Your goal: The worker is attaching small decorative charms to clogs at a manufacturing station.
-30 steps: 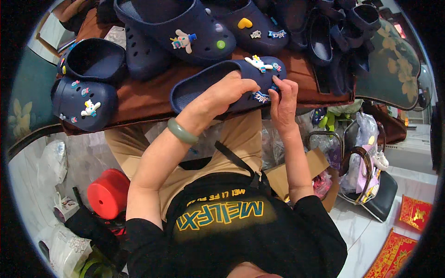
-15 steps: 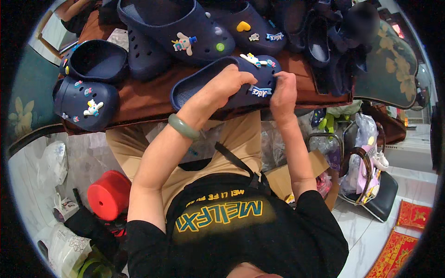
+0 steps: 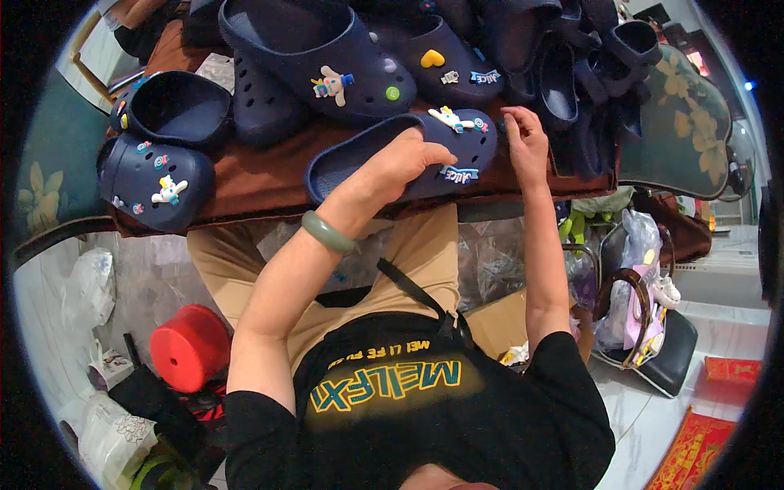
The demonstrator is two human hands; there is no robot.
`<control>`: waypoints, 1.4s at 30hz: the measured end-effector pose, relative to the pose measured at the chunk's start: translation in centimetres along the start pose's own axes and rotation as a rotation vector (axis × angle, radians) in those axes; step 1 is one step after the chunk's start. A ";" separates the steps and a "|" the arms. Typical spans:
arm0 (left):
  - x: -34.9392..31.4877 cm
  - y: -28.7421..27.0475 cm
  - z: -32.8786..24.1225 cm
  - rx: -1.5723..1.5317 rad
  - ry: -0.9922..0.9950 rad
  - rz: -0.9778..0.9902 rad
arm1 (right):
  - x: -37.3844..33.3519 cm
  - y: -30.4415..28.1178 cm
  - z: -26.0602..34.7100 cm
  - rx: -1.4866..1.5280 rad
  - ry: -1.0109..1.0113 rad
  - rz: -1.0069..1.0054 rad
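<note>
A navy foam clog (image 3: 357,157) lies across the front of the brown-covered table. Its toe points right and carries a white character charm (image 3: 450,119), a round swirl charm (image 3: 480,126) and a blue-and-white banner charm (image 3: 459,174). My left hand (image 3: 411,161) is closed on the clog's upper, with some fingers hidden inside the opening and the thumb on top, near the banner charm. Just right of the toe and apart from it, my right hand (image 3: 527,145) is raised with fingers curled together; whatever they hold, if anything, is too small to make out.
Decorated navy clogs (image 3: 302,61) are heaped behind, and another pair (image 3: 163,180) stands at the left. Dark shoes (image 3: 559,90) pile up at the back right. Below are a red stool (image 3: 189,347), a cardboard box (image 3: 498,322) and a chair (image 3: 661,351) with plastic bags.
My right hand has come off the clog's toe and moved a little right and up. The left hand stays on the clog, which has barely shifted.
</note>
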State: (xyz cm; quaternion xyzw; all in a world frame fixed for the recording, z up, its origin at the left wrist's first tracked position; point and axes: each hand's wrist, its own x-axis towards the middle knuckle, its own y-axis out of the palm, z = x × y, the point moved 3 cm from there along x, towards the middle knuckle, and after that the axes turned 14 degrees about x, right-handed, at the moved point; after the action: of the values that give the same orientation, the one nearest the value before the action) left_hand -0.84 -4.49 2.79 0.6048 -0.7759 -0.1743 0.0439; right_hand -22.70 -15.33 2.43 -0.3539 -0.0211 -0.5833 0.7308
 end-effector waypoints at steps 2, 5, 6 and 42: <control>-0.2 0.0 0.0 0.000 0.021 -0.003 | 0.4 0.6 2.3 0.123 -0.127 0.158; -0.2 -0.1 0.2 -0.012 -0.009 -0.009 | 0.6 2.0 3.7 0.361 0.184 0.469; -0.2 -0.1 0.2 -0.033 -0.013 -0.011 | 0.6 2.1 4.0 0.395 0.247 0.450; 0.8 -1.2 0.3 0.170 -0.028 -0.031 | 4.0 8.9 6.2 -0.008 -0.015 0.333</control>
State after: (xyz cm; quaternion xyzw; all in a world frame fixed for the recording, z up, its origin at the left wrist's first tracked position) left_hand 0.01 -5.40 1.99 0.6156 -0.7790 -0.1169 -0.0210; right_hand -11.36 -14.66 4.46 -0.3598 0.0347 -0.4515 0.8158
